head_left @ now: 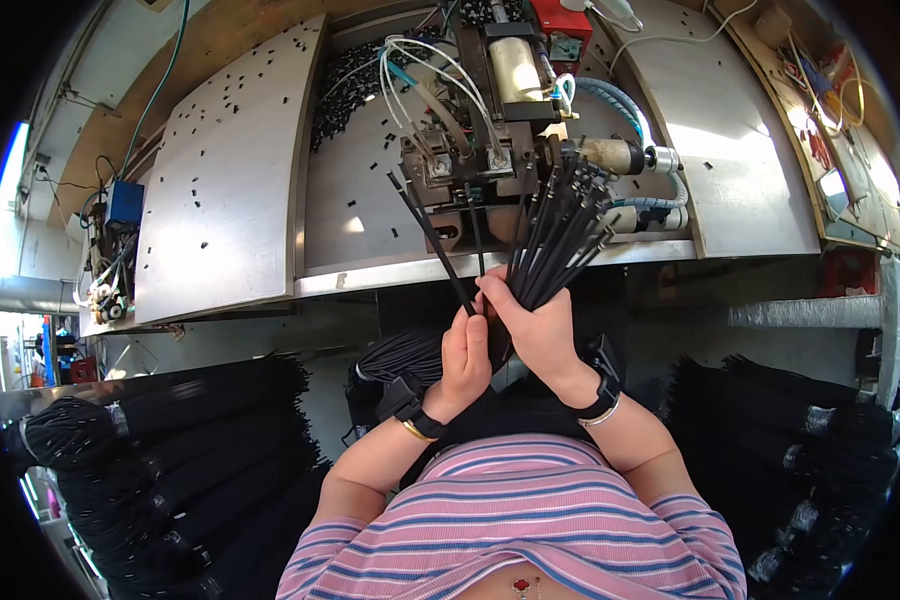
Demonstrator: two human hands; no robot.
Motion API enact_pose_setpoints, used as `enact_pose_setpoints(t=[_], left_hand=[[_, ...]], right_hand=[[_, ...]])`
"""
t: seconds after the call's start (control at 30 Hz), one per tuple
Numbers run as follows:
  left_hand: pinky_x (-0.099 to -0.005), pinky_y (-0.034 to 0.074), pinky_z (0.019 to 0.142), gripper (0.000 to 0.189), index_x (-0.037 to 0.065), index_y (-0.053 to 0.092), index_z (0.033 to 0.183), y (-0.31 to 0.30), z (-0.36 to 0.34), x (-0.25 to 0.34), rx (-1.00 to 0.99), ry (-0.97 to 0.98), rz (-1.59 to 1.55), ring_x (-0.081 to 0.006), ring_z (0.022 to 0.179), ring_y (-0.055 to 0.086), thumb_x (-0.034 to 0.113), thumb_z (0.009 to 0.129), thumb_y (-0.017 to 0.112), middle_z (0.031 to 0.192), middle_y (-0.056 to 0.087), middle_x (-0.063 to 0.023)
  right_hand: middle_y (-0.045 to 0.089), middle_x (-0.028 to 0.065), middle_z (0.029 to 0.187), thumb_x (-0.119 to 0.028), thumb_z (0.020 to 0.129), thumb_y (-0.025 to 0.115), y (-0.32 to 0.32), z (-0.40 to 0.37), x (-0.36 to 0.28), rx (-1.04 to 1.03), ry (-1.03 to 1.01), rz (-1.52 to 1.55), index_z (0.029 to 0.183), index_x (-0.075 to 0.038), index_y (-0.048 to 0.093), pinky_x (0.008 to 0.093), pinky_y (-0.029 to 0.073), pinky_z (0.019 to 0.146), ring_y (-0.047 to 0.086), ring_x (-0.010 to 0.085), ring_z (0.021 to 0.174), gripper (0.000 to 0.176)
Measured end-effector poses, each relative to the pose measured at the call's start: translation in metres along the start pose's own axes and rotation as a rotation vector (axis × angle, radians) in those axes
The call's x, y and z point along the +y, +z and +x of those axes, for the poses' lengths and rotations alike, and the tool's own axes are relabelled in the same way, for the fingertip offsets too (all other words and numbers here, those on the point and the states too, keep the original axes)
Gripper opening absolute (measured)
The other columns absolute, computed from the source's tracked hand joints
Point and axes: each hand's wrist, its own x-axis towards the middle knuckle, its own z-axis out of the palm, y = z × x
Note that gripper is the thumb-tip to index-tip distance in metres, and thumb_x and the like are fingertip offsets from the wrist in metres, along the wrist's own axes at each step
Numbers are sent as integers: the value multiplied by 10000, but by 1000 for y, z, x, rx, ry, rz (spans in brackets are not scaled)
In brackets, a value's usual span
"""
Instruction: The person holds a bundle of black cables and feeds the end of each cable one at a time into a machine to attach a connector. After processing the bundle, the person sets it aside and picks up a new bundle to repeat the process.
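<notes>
My right hand (540, 335) is closed around a thick bundle of thin black cords (560, 235), which fan out upward with small shiny tips. Its thumb and finger also pinch near a single black cord (476, 235) that points up at the machine (470, 165). Close beside it, my left hand (466, 358) is closed on a pair of black cords (432, 235) slanting up to the left. The lower ends of the cords are hidden behind my hands and in the dark below the bench.
Small black pieces (345, 110) lie heaped and scattered on the metal bench (230, 200). A pale cylinder (516, 70) and a red box (562, 30) stand at the back. Large bundles of black cords hang at the left (170, 440) and right (770, 440).
</notes>
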Motion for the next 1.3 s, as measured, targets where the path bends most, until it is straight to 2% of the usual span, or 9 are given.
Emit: enact_pose_setpoints(t=[0.07, 0.17, 0.57, 0.7, 0.83, 0.93, 1.0, 1.1, 1.3], left_hand=[[-219, 448, 716, 353, -38, 487, 1146, -1, 5, 1, 10, 17, 26, -103, 826, 560, 245, 1001, 333, 943, 600, -66], [-179, 378, 512, 401, -10, 453, 1137, -1, 11, 5, 5, 8, 18, -54, 585, 481, 324, 1007, 273, 806, 545, -24], [-175, 380, 518, 375, 1, 446, 1144, 1, 16, 15, 2, -9, -35, -54, 602, 486, 303, 1010, 267, 814, 544, -23], [-200, 422, 585, 372, -38, 439, 1214, 5, 11, 12, -5, -6, -17, -83, 657, 534, 234, 1008, 293, 829, 568, -43], [-168, 385, 542, 361, 2, 418, 1192, 14, -2, 4, -6, -28, 29, -51, 646, 489, 268, 1010, 255, 846, 544, -18], [-168, 385, 544, 370, -1, 414, 1202, 20, -11, 0, -21, 11, 58, -47, 645, 488, 272, 1008, 255, 854, 544, -18], [-168, 385, 544, 375, -2, 412, 1206, 14, -13, 0, -35, 32, 77, -46, 645, 487, 274, 1008, 255, 858, 544, -18], [-253, 421, 855, 385, -67, 409, 1245, 2, -13, 0, -64, -51, -44, -156, 981, 550, 212, 1003, 298, 1088, 570, -106], [-250, 419, 855, 393, -59, 410, 1238, -5, -9, 1, -52, -74, -60, -141, 973, 543, 232, 1005, 286, 1088, 566, -94]], right_hand=[[627, 35, 704, -114, 833, 636, 4, 4, -4, 15, 9, 13, 842, 27, 635, 202, 466, 575, 589, 77, 617, 142], [624, 32, 690, -114, 835, 633, 9, 8, -8, 42, 36, 35, 841, 25, 635, 203, 464, 570, 589, 80, 607, 139], [632, 36, 709, -136, 819, 657, 10, 12, -14, 1, 49, 19, 877, 21, 644, 213, 467, 592, 596, 79, 647, 168], [638, 33, 739, -136, 819, 660, 0, 12, -21, -141, 107, -157, 910, 20, 650, 211, 468, 611, 596, 71, 689, 180], [639, 27, 755, -125, 828, 650, -9, 1, -5, -202, 60, -193, 931, 21, 653, 210, 466, 617, 589, 68, 702, 178], [637, 29, 748, -113, 837, 638, -13, -15, 4, -57, -46, -85, 912, 29, 652, 213, 467, 621, 589, 76, 686, 162], [638, 32, 729, -120, 833, 640, -8, -13, 8, -42, -39, -64, 891, 28, 655, 215, 464, 611, 588, 76, 667, 159], [641, 37, 693, -132, 825, 644, -2, -10, 10, -18, -29, -27, 848, 26, 659, 219, 458, 592, 586, 76, 628, 161], [642, 40, 692, -145, 822, 651, 6, -3, 6, -39, 13, -49, 838, 27, 654, 220, 462, 584, 592, 78, 639, 173]])
